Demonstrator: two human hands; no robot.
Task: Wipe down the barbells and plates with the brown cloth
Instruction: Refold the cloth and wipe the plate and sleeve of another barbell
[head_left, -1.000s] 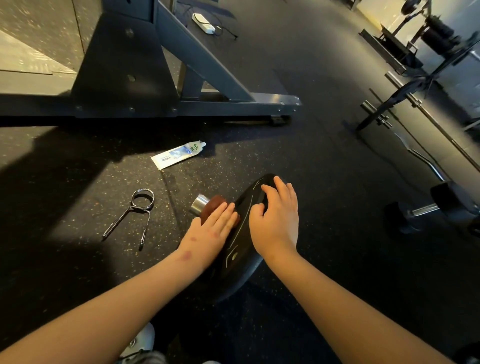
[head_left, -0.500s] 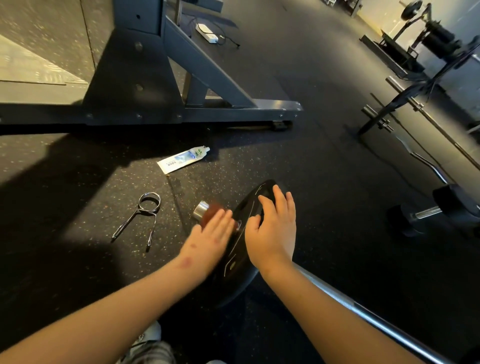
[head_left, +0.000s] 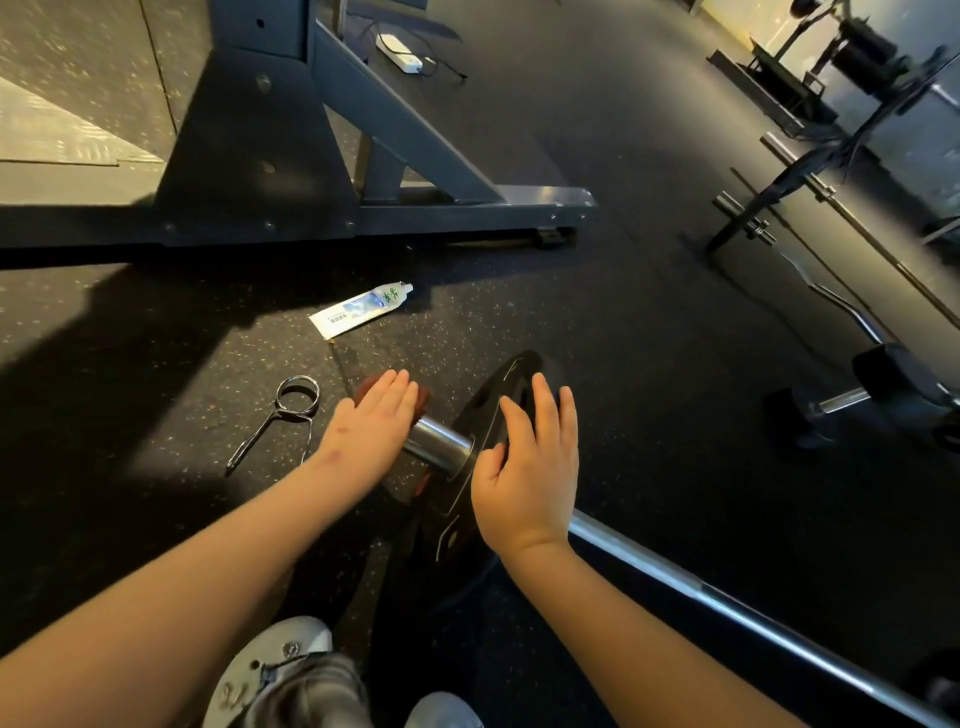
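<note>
A black weight plate (head_left: 467, 499) stands on edge on a barbell, whose chrome sleeve (head_left: 439, 444) sticks out to the left and whose shaft (head_left: 727, 608) runs off to the lower right. My left hand (head_left: 371, 423) lies flat with straight fingers on the brown cloth (head_left: 423, 397), pressing it over the sleeve's end. The cloth is mostly hidden under that hand. My right hand (head_left: 530, 467) rests with straight fingers on the plate's upper rim.
A spring collar clip (head_left: 283, 415) and a white tube (head_left: 361, 309) lie on the rubber floor to the left. A grey rack base (head_left: 467, 213) crosses behind. A curl bar (head_left: 831, 301), dumbbell (head_left: 862, 395) and another rack stand at the right. My shoes show at the bottom.
My left hand has slid the cloth outward along the sleeve, away from the plate, baring the chrome sleeve. The right hand stays on the plate.
</note>
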